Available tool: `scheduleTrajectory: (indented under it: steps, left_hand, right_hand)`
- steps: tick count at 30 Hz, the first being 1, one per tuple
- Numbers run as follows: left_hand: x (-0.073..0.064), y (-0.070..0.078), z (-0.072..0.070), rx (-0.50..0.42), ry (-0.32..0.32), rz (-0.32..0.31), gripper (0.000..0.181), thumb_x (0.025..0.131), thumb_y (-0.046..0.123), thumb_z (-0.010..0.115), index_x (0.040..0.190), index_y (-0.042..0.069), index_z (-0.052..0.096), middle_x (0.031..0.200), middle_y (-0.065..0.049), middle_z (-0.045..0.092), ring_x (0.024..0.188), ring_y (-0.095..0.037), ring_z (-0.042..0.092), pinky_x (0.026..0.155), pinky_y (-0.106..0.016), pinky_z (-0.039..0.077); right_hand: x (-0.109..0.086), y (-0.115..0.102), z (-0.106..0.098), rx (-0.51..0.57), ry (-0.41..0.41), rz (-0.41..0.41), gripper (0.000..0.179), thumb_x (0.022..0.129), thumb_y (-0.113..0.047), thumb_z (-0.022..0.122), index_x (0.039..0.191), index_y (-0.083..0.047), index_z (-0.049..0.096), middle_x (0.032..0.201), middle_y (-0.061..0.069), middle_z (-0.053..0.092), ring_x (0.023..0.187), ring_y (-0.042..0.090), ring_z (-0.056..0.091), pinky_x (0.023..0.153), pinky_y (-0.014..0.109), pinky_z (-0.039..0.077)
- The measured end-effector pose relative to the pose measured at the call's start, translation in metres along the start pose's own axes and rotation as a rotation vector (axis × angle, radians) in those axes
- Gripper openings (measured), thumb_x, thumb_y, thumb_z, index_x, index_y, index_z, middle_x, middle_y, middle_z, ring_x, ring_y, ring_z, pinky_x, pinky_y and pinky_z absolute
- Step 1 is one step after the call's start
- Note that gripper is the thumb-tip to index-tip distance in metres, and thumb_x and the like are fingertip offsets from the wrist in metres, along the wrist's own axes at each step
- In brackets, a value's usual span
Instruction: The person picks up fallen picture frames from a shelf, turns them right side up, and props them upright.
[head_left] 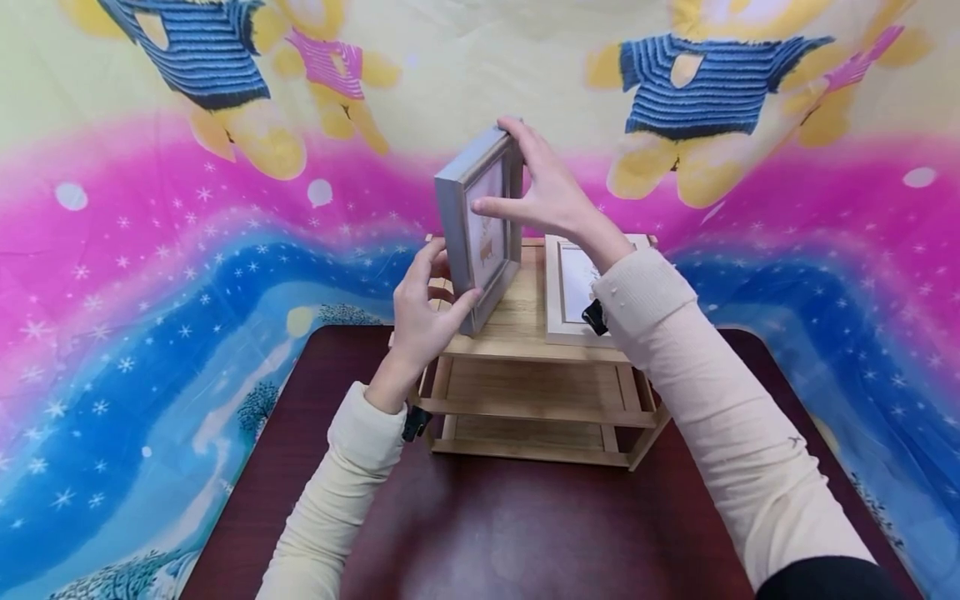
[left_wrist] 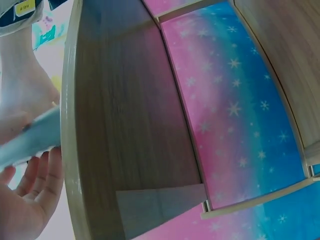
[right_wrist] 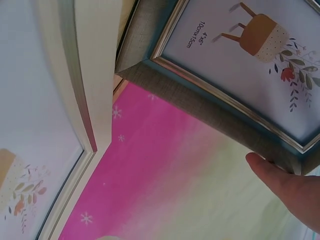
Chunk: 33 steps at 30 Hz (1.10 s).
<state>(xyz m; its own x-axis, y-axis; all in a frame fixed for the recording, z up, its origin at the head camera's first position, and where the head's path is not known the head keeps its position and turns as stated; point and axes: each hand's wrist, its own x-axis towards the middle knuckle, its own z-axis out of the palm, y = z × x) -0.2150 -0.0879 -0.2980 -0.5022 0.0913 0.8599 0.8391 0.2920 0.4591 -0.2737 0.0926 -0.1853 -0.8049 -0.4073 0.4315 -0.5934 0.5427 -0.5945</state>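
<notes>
A grey picture frame (head_left: 491,242) stands tilted above the left part of a wooden rack's top, its picture facing right. My left hand (head_left: 423,308) grips its lower left edge, thumb at the front and fingers behind. At the upper corner, my right hand (head_left: 551,187) holds the frame, its fingers over the edge and its thumb across the front. In the right wrist view, a finger (right_wrist: 280,182) touches the frame's border beside the printed stool and flowers. The left wrist view catches my left hand (left_wrist: 30,205) around the frame's edge (left_wrist: 37,134).
A cream picture frame (head_left: 557,321) lies on the right side of the wooden rack (head_left: 532,383), partly behind my right sleeve. The tiered rack stands on a dark red table (head_left: 517,533). A printed cloth (head_left: 225,308) with bears and snowflakes hangs behind.
</notes>
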Motion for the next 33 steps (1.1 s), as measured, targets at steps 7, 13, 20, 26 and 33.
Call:
scheduleTrajectory:
  steps: [7, 13, 20, 26, 33]
  left_hand:
    - [0.004, -0.001, -0.003, -0.074, -0.093, 0.0, 0.042, 0.083, -0.005, 0.057, 0.123, -0.007, 0.049, 0.099, -0.022, 0.061, 0.086, -0.028, 0.058, 0.066, -0.041, 0.051]
    - [0.007, 0.006, -0.002, -0.083, -0.117, -0.07, 0.03, 0.083, -0.011, 0.055, 0.114, -0.013, 0.054, 0.099, -0.026, 0.058, 0.085, -0.034, 0.056, 0.069, -0.047, 0.049]
    - [0.005, 0.003, 0.002, -0.069, -0.108, -0.082, 0.027, 0.087, -0.004, 0.055, 0.114, -0.008, 0.054, 0.098, -0.02, 0.058, 0.085, -0.026, 0.055, 0.072, -0.038, 0.049]
    - [0.002, 0.003, 0.01, -0.067, -0.076, -0.032, 0.027, 0.085, -0.005, 0.056, 0.112, -0.01, 0.052, 0.094, -0.021, 0.055, 0.082, -0.03, 0.054, 0.067, -0.04, 0.05]
    - [0.001, 0.008, 0.021, -0.017, -0.043, -0.025, 0.026, 0.087, -0.003, 0.056, 0.112, -0.008, 0.052, 0.093, -0.019, 0.054, 0.08, -0.025, 0.053, 0.065, -0.034, 0.049]
  right_hand:
    - [0.0, 0.003, -0.005, 0.099, -0.05, 0.021, 0.091, 0.075, -0.033, 0.07, 0.146, -0.025, 0.014, 0.148, 0.002, 0.02, 0.132, 0.025, 0.028, 0.101, 0.047, 0.029]
    - [0.001, 0.004, -0.006, 0.078, -0.087, -0.016, 0.092, 0.075, -0.031, 0.071, 0.146, -0.024, 0.013, 0.15, 0.004, 0.016, 0.135, 0.022, 0.021, 0.104, 0.047, 0.024]
    - [-0.001, 0.005, -0.013, -0.081, -0.106, -0.095, 0.099, 0.072, -0.038, 0.075, 0.147, -0.021, 0.012, 0.152, 0.004, -0.005, 0.136, 0.014, -0.001, 0.108, 0.045, 0.009]
    - [-0.004, 0.004, -0.017, -0.138, -0.126, -0.178, 0.099, 0.071, -0.038, 0.075, 0.147, -0.015, 0.015, 0.152, 0.002, 0.003, 0.136, 0.01, 0.003, 0.109, 0.039, 0.008]
    - [-0.01, 0.001, -0.015, -0.185, -0.098, -0.261, 0.099, 0.07, -0.042, 0.075, 0.145, -0.011, 0.02, 0.152, 0.005, 0.011, 0.136, 0.012, 0.008, 0.109, 0.034, 0.01]
